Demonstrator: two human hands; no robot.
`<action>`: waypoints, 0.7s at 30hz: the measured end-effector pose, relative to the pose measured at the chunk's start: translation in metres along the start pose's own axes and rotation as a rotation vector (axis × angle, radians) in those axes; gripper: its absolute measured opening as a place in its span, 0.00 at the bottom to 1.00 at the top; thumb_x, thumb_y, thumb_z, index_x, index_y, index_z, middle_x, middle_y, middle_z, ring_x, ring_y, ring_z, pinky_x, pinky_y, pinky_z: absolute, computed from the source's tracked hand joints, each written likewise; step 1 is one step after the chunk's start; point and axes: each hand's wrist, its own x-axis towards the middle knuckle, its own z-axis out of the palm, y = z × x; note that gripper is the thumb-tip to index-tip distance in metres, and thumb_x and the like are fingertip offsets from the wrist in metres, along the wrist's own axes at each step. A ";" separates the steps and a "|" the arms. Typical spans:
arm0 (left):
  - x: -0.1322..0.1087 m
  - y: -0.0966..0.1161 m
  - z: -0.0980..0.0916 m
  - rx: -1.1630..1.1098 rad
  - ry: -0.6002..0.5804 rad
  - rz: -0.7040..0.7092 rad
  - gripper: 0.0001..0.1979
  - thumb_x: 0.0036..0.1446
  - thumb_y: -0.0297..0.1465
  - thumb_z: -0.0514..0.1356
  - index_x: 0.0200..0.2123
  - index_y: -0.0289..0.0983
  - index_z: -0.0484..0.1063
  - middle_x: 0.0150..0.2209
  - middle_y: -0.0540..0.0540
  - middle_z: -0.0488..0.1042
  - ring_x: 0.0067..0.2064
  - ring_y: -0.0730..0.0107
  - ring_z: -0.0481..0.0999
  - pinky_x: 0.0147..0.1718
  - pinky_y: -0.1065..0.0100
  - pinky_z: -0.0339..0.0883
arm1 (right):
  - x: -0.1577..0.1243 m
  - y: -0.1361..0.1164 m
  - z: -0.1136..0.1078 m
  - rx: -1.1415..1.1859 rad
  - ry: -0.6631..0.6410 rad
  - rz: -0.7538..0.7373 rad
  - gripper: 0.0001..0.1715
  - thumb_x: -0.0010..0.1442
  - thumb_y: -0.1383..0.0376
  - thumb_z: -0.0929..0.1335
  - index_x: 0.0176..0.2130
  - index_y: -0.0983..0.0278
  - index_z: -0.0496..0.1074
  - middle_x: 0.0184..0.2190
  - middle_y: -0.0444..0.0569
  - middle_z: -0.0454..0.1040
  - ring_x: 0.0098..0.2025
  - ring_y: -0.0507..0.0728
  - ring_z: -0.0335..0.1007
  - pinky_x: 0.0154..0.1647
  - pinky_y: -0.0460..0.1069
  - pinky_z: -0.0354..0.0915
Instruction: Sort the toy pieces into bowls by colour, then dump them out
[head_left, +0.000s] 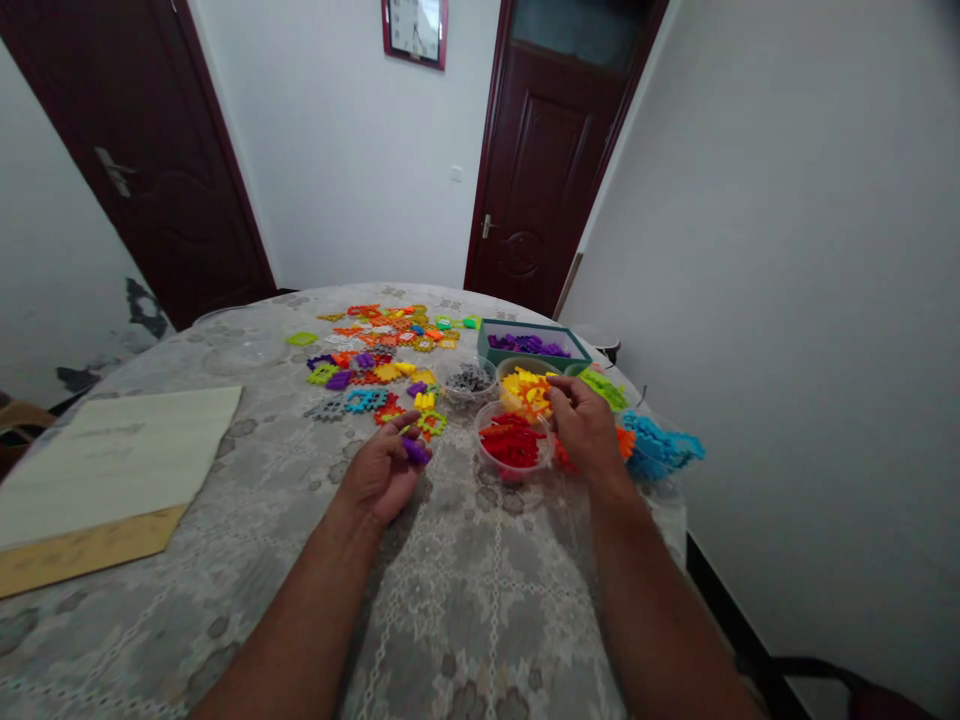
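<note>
A small purple plastic piece point(415, 451) is pinched at the fingertips of the left hand point(382, 470), which is closed on it low over the table, just short of the scattered heap of coloured plastic pieces point(382, 345). The right hand point(586, 430) is curled at the edge of the clear tub of yellow pieces point(517, 362), beside the clear tub of red pieces point(517, 474). Whether anything is gripped there cannot be told. So a piece is in hand on the left while a tub is reached into on the right. With so small a piece held only by the fingertips, a firm pinch is called for.

A clear tub of grey pieces point(469, 380), a teal box of purple pieces point(525, 327), green pieces point(604, 388) and blue pieces point(660, 447) are ranged around. The round table is covered by a grey patterned cloth point(480, 580), with a pale sheet on brown card point(112, 460) at the left. Two dark red doors point(540, 170) and a red-framed wall clock point(415, 28) are seen behind.
</note>
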 end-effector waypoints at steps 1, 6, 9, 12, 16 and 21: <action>0.001 -0.001 0.000 0.021 -0.007 0.009 0.33 0.32 0.13 0.55 0.45 0.34 0.76 0.33 0.46 0.72 0.28 0.73 0.72 0.26 0.75 0.70 | 0.003 0.002 -0.010 -0.044 0.066 -0.022 0.24 0.67 0.55 0.65 0.53 0.65 0.79 0.44 0.55 0.83 0.39 0.59 0.78 0.43 0.52 0.72; 0.000 -0.003 0.003 0.102 -0.052 0.030 0.26 0.44 0.09 0.58 0.44 0.35 0.77 0.34 0.44 0.78 0.32 0.71 0.78 0.33 0.74 0.77 | 0.010 0.015 -0.057 -0.350 0.393 -0.001 0.19 0.63 0.58 0.66 0.45 0.64 0.82 0.41 0.56 0.84 0.41 0.63 0.78 0.47 0.54 0.70; -0.002 -0.004 0.006 0.181 -0.066 0.039 0.21 0.49 0.10 0.62 0.45 0.33 0.77 0.41 0.39 0.82 0.37 0.68 0.83 0.39 0.69 0.81 | 0.011 0.026 -0.067 -0.510 0.383 0.039 0.18 0.64 0.60 0.65 0.44 0.64 0.82 0.39 0.57 0.84 0.41 0.63 0.78 0.46 0.54 0.68; -0.003 -0.006 0.007 0.218 -0.068 0.052 0.19 0.53 0.12 0.65 0.47 0.32 0.77 0.44 0.36 0.83 0.40 0.66 0.84 0.40 0.69 0.81 | 0.011 0.032 -0.065 -0.646 0.242 0.059 0.18 0.66 0.62 0.64 0.44 0.64 0.82 0.42 0.57 0.84 0.43 0.62 0.78 0.48 0.53 0.66; 0.000 -0.008 0.004 0.236 -0.079 0.060 0.16 0.57 0.14 0.66 0.47 0.32 0.78 0.46 0.37 0.84 0.40 0.66 0.85 0.40 0.69 0.82 | 0.012 0.035 -0.065 -0.774 0.154 0.110 0.17 0.67 0.64 0.64 0.46 0.64 0.82 0.44 0.56 0.84 0.46 0.62 0.78 0.49 0.51 0.65; 0.003 -0.008 0.001 0.256 -0.054 0.058 0.14 0.58 0.16 0.66 0.46 0.33 0.78 0.45 0.38 0.84 0.39 0.68 0.85 0.38 0.70 0.82 | 0.012 0.037 -0.068 -0.868 0.103 0.158 0.18 0.70 0.65 0.63 0.45 0.63 0.82 0.44 0.57 0.84 0.46 0.62 0.78 0.47 0.50 0.64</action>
